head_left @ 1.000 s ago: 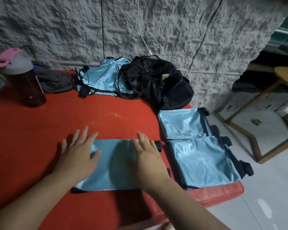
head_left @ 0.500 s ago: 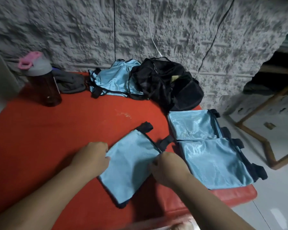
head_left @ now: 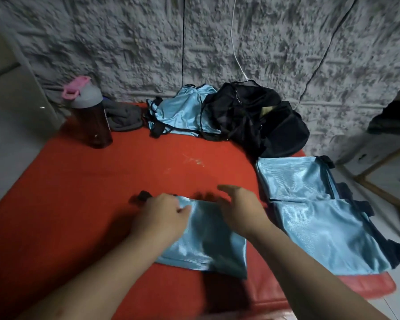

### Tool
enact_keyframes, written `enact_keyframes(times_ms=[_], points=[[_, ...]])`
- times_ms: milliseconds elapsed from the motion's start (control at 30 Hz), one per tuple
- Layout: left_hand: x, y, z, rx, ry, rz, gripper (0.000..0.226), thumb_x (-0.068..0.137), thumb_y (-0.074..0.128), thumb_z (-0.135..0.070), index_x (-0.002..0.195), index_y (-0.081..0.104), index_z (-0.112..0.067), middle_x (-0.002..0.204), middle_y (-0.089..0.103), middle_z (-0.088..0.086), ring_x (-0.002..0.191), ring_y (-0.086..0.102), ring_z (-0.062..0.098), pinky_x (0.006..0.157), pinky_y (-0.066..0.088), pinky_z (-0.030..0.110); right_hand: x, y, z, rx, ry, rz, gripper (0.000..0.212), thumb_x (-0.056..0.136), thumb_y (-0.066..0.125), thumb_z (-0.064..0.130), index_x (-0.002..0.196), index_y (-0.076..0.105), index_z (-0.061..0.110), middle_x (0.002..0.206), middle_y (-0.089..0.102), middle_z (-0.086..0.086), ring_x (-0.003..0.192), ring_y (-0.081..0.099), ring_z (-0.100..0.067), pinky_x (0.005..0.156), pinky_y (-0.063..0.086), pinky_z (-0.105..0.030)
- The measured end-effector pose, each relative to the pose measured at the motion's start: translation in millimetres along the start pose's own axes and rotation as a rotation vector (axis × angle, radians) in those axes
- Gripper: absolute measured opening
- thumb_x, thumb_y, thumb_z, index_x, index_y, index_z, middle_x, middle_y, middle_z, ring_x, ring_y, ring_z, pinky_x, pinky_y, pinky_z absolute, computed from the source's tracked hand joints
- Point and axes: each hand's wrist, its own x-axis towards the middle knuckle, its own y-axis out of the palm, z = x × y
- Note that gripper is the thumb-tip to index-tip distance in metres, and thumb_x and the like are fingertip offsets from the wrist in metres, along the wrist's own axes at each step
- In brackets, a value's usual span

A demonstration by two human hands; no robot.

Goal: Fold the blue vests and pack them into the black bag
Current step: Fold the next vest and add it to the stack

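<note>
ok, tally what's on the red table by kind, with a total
Blue vests: 4, one under the hands, two folded at right, one crumpled at the back
Black bag: 1
Water bottle: 1
Grey cloth: 1
Total: 7

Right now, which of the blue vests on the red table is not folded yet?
The crumpled vest at the back, against the black bag. The other three lie flat as neat rectangles.

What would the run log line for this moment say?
step: folding vest | left hand: on vest's top left corner | right hand: open above vest | two folded vests: at right | bag: unpacked
</note>
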Motion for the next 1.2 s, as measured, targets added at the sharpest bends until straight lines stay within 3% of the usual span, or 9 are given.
enact_keyframes(times_ms=[67, 167, 400, 600, 733, 867, 967, 1067, 1200], points=[[6.1, -4.7, 10.6, 0.280, -0.066, -0.034, 0.047, 0.086, 0.058, -0.060, 0.081, 0.063, -0.014, 0.091, 0.071, 0.006, 0.090, 0.070, 0.030, 0.071, 0.053, 0.035, -17.9, -13.8, -10.1, -0.146, 0.243, -0.037, 0.034, 0.092, 0.056, 0.036, 0.119, 0.066, 0.017, 0.123, 0.069, -0.008, 0.113, 0.065, -0.032, 0.089, 0.051, -0.036], [5.4, 5.6, 18.0, 0.334, -0.165, 0.080, 0.051, 0.081, 0.064, -0.065, 0.098, 0.063, -0.016, 0.108, 0.070, 0.004, 0.102, 0.068, 0.028, 0.078, 0.054, 0.033, -51.2, -18.9, -17.6, -0.267, 0.395, 0.159, 0.040, 0.094, 0.050, 0.041, 0.115, 0.066, 0.010, 0.121, 0.068, -0.012, 0.112, 0.065, -0.034, 0.086, 0.051, -0.036], [7.9, 13.3, 22.5, 0.151, -0.243, 0.042, 0.046, 0.074, 0.081, -0.053, 0.067, 0.058, -0.014, 0.062, 0.061, -0.002, 0.063, 0.062, 0.019, 0.052, 0.039, 0.028, -64.6, 7.8, -11.0, -0.108, 0.477, 0.147, 0.032, 0.093, 0.055, 0.036, 0.112, 0.064, 0.011, 0.118, 0.069, -0.010, 0.112, 0.066, -0.032, 0.084, 0.050, -0.032], [2.1, 12.6, 19.0, 0.059, -0.264, 0.007, 0.031, 0.072, 0.076, -0.038, 0.066, 0.061, -0.011, 0.064, 0.065, 0.000, 0.059, 0.062, 0.019, 0.048, 0.037, 0.026, -63.0, 9.7, -3.3, -0.029, 0.468, 0.070, 0.029, 0.093, 0.050, 0.030, 0.102, 0.067, 0.009, 0.109, 0.071, -0.012, 0.105, 0.067, -0.034, 0.078, 0.048, -0.032], [3.3, 13.9, 16.9, -0.202, -0.251, -0.039, 0.028, 0.072, 0.080, -0.032, 0.071, 0.059, -0.013, 0.064, 0.064, -0.001, 0.059, 0.063, 0.017, 0.047, 0.036, 0.026, -55.3, 11.3, -4.9, 0.110, 0.479, 0.057, 0.022, 0.088, 0.054, 0.026, 0.096, 0.066, 0.008, 0.104, 0.073, -0.012, 0.101, 0.067, -0.035, 0.073, 0.044, -0.029], [7.7, 12.4, 19.2, -0.502, -0.324, -0.025, 0.052, 0.066, 0.084, -0.038, 0.096, 0.053, -0.009, 0.090, 0.063, 0.010, 0.077, 0.060, 0.021, 0.063, 0.042, 0.032, -48.9, 7.5, -10.9, 0.218, 0.500, 0.000, 0.022, 0.090, 0.055, 0.019, 0.106, 0.045, 0.011, 0.094, 0.060, -0.003, 0.106, 0.065, -0.032, 0.080, 0.046, -0.031], [5.9, 10.6, 21.8, -0.566, -0.309, -0.017, 0.035, 0.076, 0.079, -0.019, 0.084, 0.046, -0.014, 0.081, 0.052, 0.003, 0.069, 0.045, 0.018, 0.062, 0.034, 0.033, -50.2, 0.1, -13.7, 0.292, 0.468, -0.014, 0.037, 0.088, 0.054, 0.010, 0.121, 0.041, 0.020, 0.100, 0.063, -0.004, 0.098, 0.066, -0.029, 0.076, 0.045, -0.031], [1.8, 8.8, 24.6, -0.634, -0.246, 0.004, 0.038, 0.076, 0.080, -0.014, 0.076, 0.042, -0.019, 0.067, 0.041, 0.000, 0.064, 0.036, 0.018, 0.062, 0.027, 0.034, -49.3, -5.5, -19.2, 0.299, 0.411, -0.024, 0.039, 0.082, 0.046, 0.004, 0.109, 0.055, 0.030, 0.082, 0.063, 0.001, 0.075, 0.063, -0.020, 0.067, 0.049, -0.031], [-6.3, 4.7, 23.4, -0.753, -0.154, 0.068, 0.035, 0.078, 0.082, -0.012, 0.070, 0.049, -0.017, 0.059, 0.040, -0.002, 0.064, 0.036, 0.017, 0.063, 0.024, 0.034, -48.6, -10.9, -27.3, 0.206, 0.324, 0.050, 0.037, 0.081, 0.054, 0.009, 0.100, 0.076, 0.031, 0.098, 0.073, 0.006, 0.095, 0.069, -0.015, 0.084, 0.051, -0.024]])
